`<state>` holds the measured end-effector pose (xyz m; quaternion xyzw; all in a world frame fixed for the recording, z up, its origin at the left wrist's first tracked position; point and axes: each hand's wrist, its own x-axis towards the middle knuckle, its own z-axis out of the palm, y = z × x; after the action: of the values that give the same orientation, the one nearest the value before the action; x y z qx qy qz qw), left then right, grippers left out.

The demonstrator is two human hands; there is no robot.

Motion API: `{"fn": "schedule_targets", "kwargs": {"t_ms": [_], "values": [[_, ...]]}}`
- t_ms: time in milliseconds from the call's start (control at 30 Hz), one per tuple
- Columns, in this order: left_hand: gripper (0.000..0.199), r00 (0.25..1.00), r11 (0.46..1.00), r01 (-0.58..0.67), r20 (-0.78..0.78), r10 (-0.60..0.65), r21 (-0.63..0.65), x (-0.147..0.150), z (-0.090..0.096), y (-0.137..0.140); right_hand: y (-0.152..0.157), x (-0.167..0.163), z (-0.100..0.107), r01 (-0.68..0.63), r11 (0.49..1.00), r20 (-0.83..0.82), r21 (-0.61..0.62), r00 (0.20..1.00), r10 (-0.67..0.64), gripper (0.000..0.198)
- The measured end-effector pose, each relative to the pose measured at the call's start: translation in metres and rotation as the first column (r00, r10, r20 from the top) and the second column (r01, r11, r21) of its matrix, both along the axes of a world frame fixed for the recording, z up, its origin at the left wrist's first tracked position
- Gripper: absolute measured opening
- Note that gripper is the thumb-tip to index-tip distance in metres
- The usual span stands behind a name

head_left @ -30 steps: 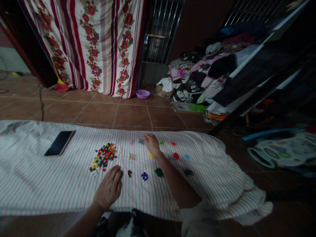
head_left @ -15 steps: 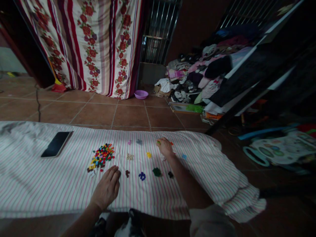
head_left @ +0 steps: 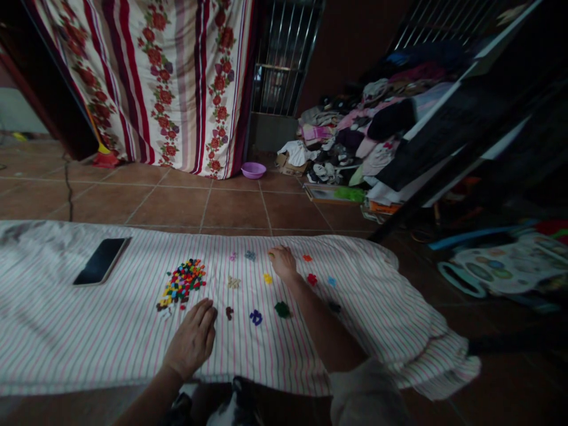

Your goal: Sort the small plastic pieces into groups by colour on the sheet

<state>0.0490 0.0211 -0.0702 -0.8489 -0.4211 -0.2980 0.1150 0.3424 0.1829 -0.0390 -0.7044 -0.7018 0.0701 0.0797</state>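
Observation:
My right hand [head_left: 283, 262] is closed in a pinch over the cloth's far half, with a small yellow-green piece [head_left: 271, 254] at its fingertips. Just below it is a yellow group [head_left: 267, 278]; a grey group [head_left: 250, 255] lies to its left. My left hand [head_left: 194, 334] rests open on the cloth, palm down, holding nothing visible. Beyond its fingers lies a mixed heap of small coloured pieces [head_left: 184, 281]. Brown [head_left: 229, 313], purple [head_left: 255, 318], dark green [head_left: 282, 309], red [head_left: 312, 279] and orange [head_left: 307, 258] groups are spread around. My right forearm hides part of the cloth.
A striped cloth [head_left: 115, 331] covers the work surface. A dark-screened phone [head_left: 101, 261] lies at its left. On the tiled floor beyond are a purple basin [head_left: 253, 170] and a heap of clothes [head_left: 350, 136]. A toy-like panel [head_left: 501, 263] stands at the right.
My right hand has moved left with the yellow-green piece at its fingertips, uncovering the orange and red groups. My left hand stays in place.

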Motion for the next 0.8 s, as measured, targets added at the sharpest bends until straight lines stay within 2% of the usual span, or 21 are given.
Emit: {"fn": "schedule_targets", "kwargs": {"t_ms": [267, 567, 700, 800], "values": [[0.030, 1.000, 1.000, 0.004, -0.010, -0.003, 0.012, 0.001, 0.005, 0.000, -0.003, 0.004, 0.000, -0.014, 1.000, 0.007, -0.001, 1.000, 0.014, 0.025], [0.031, 0.999, 0.999, 0.037, 0.010, -0.037, 0.010, -0.001, -0.003, 0.000, -0.009, 0.005, 0.002, 0.008, 0.999, -0.069, 0.034, 0.998, -0.005, 0.032], [0.030, 0.999, 0.999, 0.032, 0.008, -0.033, 0.006, -0.001, -0.003, 0.000, -0.013, 0.025, 0.005, 0.061, 0.991, -0.101, 0.119, 0.994, -0.049, 0.034], [0.028, 1.000, 0.999, 0.025, -0.003, -0.025, -0.025, 0.000, -0.001, 0.000, -0.016, 0.052, 0.007, 0.179, 0.970, -0.082, 0.165, 0.982, -0.168, 0.035]]}}
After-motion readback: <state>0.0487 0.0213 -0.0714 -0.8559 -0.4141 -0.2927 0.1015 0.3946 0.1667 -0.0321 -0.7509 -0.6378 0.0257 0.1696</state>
